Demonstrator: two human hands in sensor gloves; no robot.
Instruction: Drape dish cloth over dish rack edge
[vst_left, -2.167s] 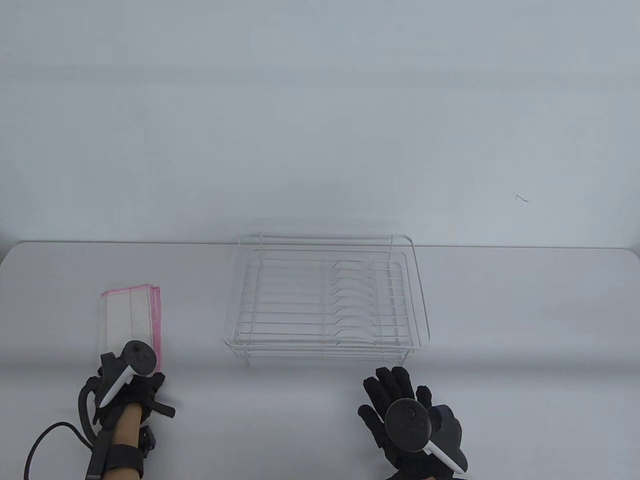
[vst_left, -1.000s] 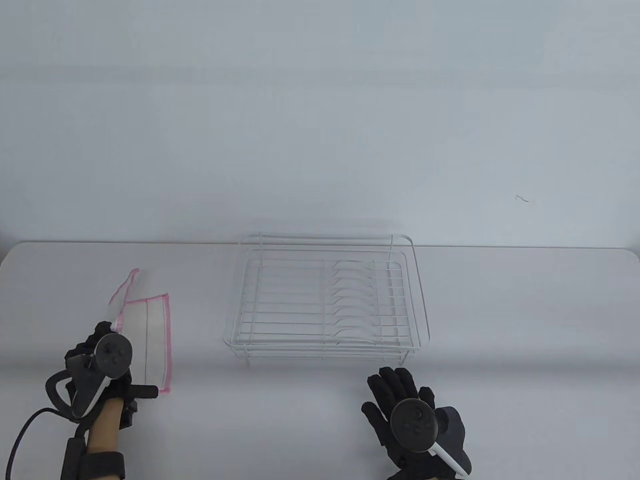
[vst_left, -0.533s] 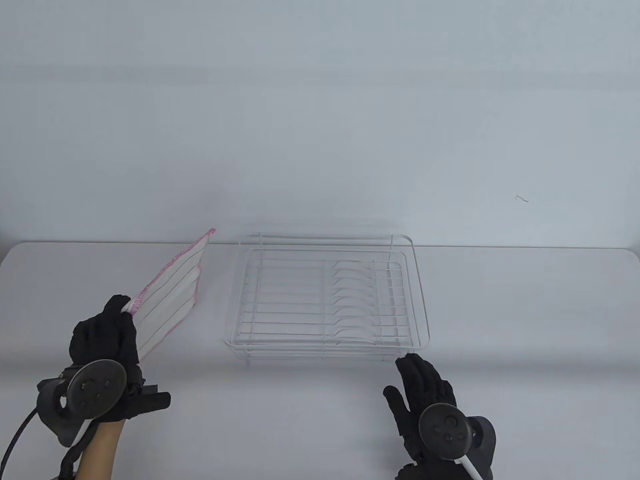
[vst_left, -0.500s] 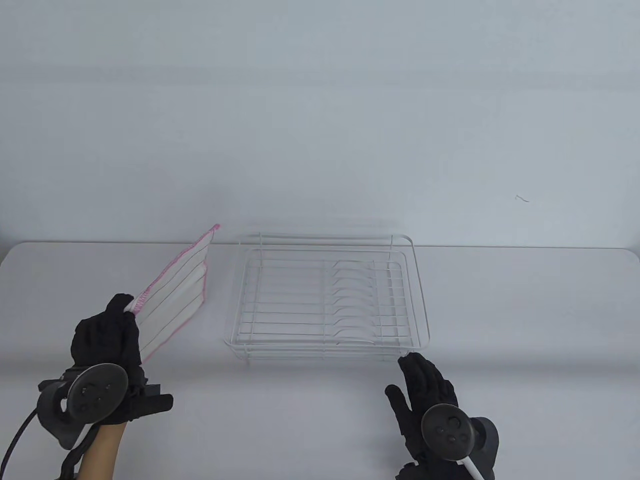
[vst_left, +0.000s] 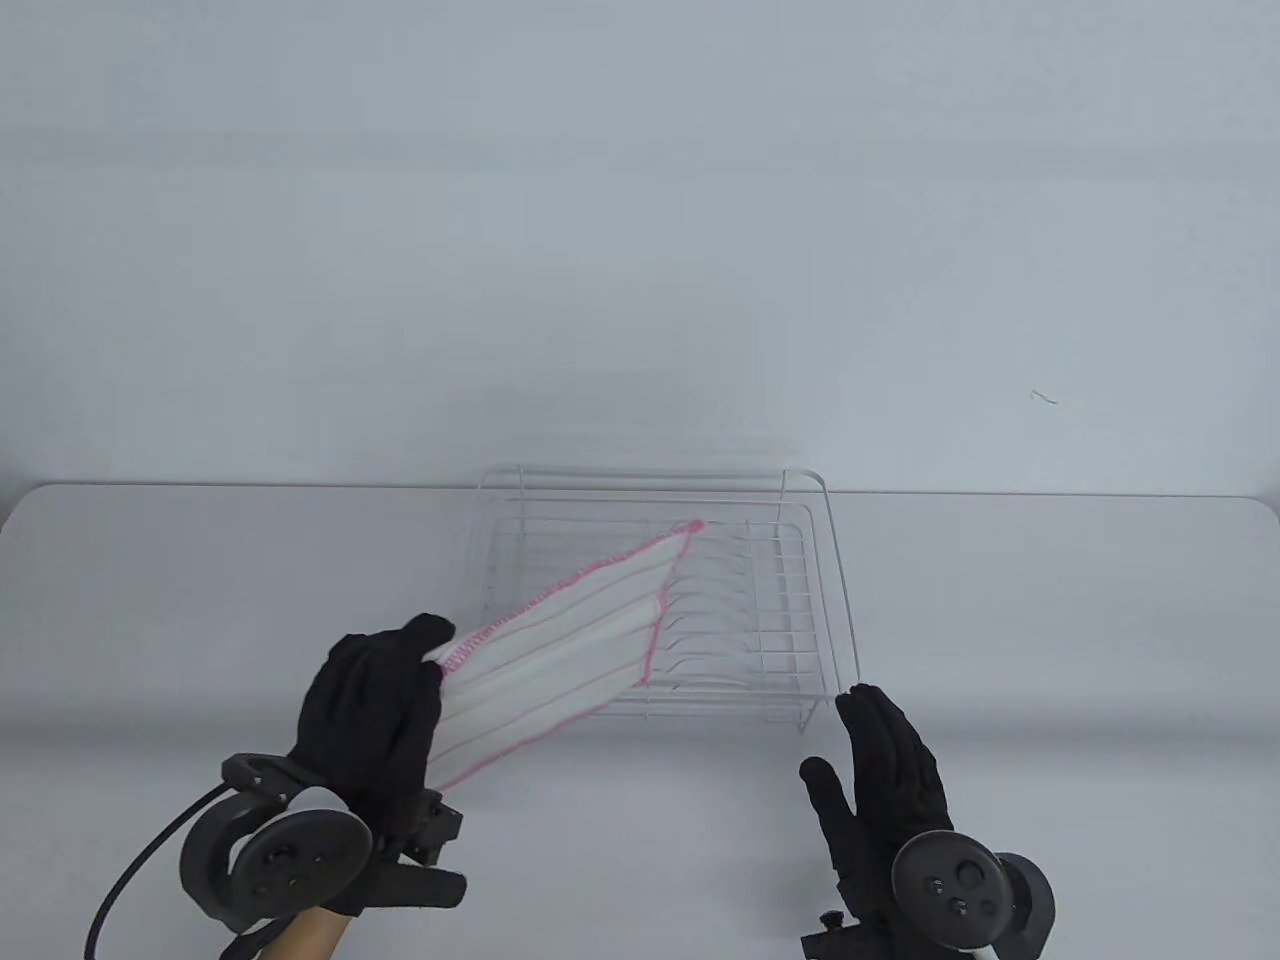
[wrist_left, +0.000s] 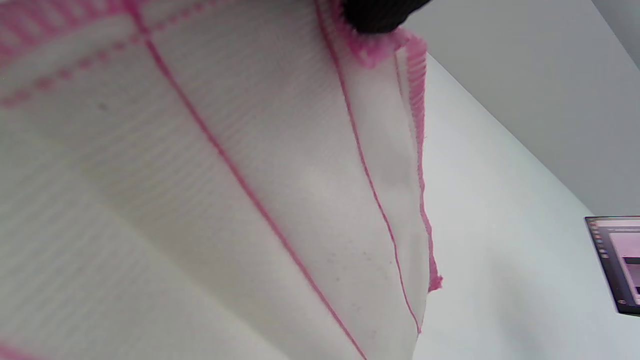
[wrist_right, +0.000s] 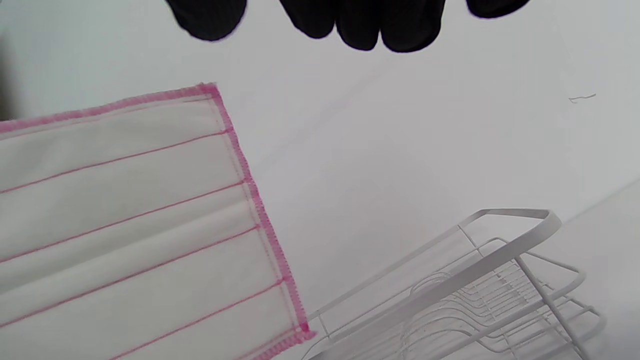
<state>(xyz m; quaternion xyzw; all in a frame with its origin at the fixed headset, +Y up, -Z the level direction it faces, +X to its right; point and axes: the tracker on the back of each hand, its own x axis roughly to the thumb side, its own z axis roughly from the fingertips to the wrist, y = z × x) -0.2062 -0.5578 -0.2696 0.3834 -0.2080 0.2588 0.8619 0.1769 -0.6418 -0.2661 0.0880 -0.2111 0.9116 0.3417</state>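
Note:
The dish cloth (vst_left: 570, 650) is white with thin pink stripes and a pink hem. My left hand (vst_left: 385, 705) grips its near end and holds it raised; it stretches up and to the right in front of the left half of the white wire dish rack (vst_left: 800, 590). In the left wrist view the cloth (wrist_left: 200, 190) fills most of the frame, with a fingertip (wrist_left: 377, 12) on its hem. My right hand (vst_left: 885, 770) is open and empty, fingers straight, by the rack's near right corner. The right wrist view shows the cloth (wrist_right: 130, 225) at left and the rack (wrist_right: 500, 280) at lower right.
The rack stands on a white table (vst_left: 1050, 620) against a plain pale wall. A black cable (vst_left: 130, 880) runs from my left wrist to the bottom left. A screen (wrist_left: 615, 260) shows at the right edge of the left wrist view.
My left hand lifted the cloth off the table's left side, unfolding it, and carried it right over the rack's near left part. My right hand moved forward to the rack's near right corner.

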